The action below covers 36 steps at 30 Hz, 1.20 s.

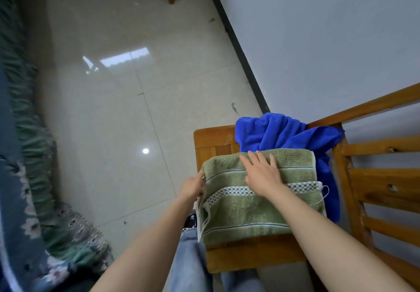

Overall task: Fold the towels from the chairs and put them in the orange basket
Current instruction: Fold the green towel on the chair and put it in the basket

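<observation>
Green towel [261, 200]: folded, flat on wooden chair [216, 139] seat, in front of blue towel [279, 132], unfolded.
Right hand [261, 173]: fingers spread, palm pressing the top.
Left hand [193, 187]: apparently pinching the towel's left edge; fingertips hidden.
Risk: left layers overhang the seat; releasing pressure could let the fold slump floorward.
Unseen: orange basket; other chairs cut off.

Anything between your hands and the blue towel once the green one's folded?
Yes: the green towel lies on the chair seat in front of the blue towel, overlapping its near edge, under both hands.
</observation>
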Tool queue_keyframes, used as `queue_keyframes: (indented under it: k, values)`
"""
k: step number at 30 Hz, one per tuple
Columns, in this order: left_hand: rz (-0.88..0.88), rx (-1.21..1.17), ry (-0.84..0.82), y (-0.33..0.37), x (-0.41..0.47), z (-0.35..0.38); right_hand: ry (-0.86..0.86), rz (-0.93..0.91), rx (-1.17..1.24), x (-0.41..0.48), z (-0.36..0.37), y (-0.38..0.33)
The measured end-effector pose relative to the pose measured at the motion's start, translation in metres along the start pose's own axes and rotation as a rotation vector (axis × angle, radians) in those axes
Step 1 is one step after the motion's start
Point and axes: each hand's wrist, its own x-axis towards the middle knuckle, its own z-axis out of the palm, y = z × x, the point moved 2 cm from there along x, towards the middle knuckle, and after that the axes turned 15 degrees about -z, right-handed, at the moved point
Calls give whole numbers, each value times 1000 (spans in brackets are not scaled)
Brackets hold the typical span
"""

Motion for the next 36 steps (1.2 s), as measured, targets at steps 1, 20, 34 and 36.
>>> queue_keyframes:
  k: [1,20,34,36]
  values:
    - [-17,-68,-48,0,0,2,-23,5,0,0,2,2]
    - [114,-655,6,25,-7,-12,-53,-25,29,-8,9,9]
    - [374,972,414,-26,16,4,177,283,260,-112,42,79]
    - [343,1005,420,-25,13,3,106,276,193,-111,42,86]
